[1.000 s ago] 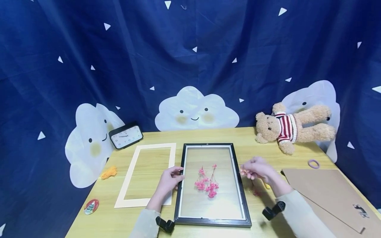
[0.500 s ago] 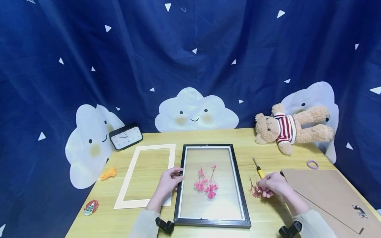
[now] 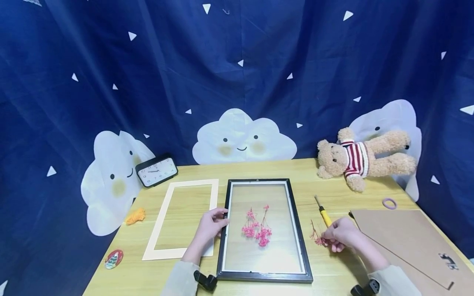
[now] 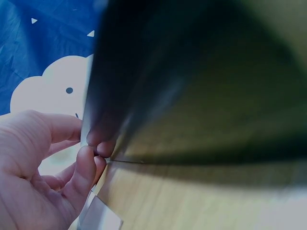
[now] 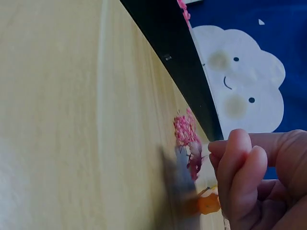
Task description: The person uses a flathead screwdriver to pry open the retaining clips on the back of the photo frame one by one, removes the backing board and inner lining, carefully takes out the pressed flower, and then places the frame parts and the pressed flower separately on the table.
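Observation:
A black picture frame (image 3: 304,251) with a clear pane lies in the middle of the table, and pink dried flowers (image 3: 263,235) rest on the pane. My left hand (image 3: 208,230) grips the frame's left edge, thumb and fingers on either side of it, as the left wrist view also shows. To the right of the frame, my right hand (image 3: 344,235) is low over the table with thumb and fingertips together at a pink dried flower sprig (image 3: 316,235). In the right wrist view, a dark pink flower (image 5: 194,160) is at these fingertips.
A yellow-handled screwdriver (image 3: 325,215) lies just beyond my right hand. At right is a brown backing board (image 3: 407,234); at left, a white mat (image 3: 159,230). A clock (image 3: 157,171), teddy bear (image 3: 357,158), purple ring (image 3: 389,203), orange yarn (image 3: 135,216) and round badge (image 3: 113,259) lie around.
My right hand has moved from the frame's right edge, with a flower in its fingers, rightward and down to the sprig on the table. The screwdriver shows more fully. My left hand has stayed put.

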Motion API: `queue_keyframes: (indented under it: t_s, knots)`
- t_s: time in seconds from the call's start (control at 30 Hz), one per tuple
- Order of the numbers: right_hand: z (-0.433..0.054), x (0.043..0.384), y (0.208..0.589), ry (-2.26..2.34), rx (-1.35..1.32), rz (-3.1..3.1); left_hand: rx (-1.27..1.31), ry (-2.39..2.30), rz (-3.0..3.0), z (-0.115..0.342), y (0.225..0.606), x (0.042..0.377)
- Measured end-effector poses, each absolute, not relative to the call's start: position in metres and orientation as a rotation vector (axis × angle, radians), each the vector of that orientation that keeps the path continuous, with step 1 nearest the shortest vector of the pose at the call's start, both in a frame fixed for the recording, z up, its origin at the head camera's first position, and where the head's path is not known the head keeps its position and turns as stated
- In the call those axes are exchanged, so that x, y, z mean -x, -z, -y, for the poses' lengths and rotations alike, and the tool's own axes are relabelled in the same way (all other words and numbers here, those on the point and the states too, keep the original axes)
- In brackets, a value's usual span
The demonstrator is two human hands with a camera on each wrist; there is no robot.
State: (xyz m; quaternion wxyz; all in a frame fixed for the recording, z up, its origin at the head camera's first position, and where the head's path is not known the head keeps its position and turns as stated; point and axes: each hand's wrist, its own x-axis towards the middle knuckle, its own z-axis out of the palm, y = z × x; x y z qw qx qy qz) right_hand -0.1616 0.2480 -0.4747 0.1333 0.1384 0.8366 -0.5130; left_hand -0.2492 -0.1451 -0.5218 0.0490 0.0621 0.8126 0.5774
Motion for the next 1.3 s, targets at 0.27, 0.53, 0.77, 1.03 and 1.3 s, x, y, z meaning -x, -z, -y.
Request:
queue_keyframes:
  t_s: [0.27, 0.53, 0.77, 1.03, 1.3]
  knots:
    - [-0.252, 0.159, 0.455, 1.534, -0.275, -2.446, -0.206, -1.764, -2.469, 0.144, 0.521, 0.248]
    - [-0.224, 0.173, 0.433, 1.734, -0.184, -2.323, -0.212, -1.769, -2.477, 0.145, 0.52, 0.248]
    - [-0.171, 0.191, 0.434, 1.769, -0.108, -2.242, -0.21, -1.769, -2.464, 0.146, 0.52, 0.248]
    - [-0.143, 0.211, 0.452, 1.776, -0.053, -2.094, -0.204, -1.79, -2.448, 0.145, 0.522, 0.248]
    - [-0.126, 0.216, 0.462, 1.718, -0.066, -2.104, -0.224, -1.804, -2.447, 0.145, 0.522, 0.249]
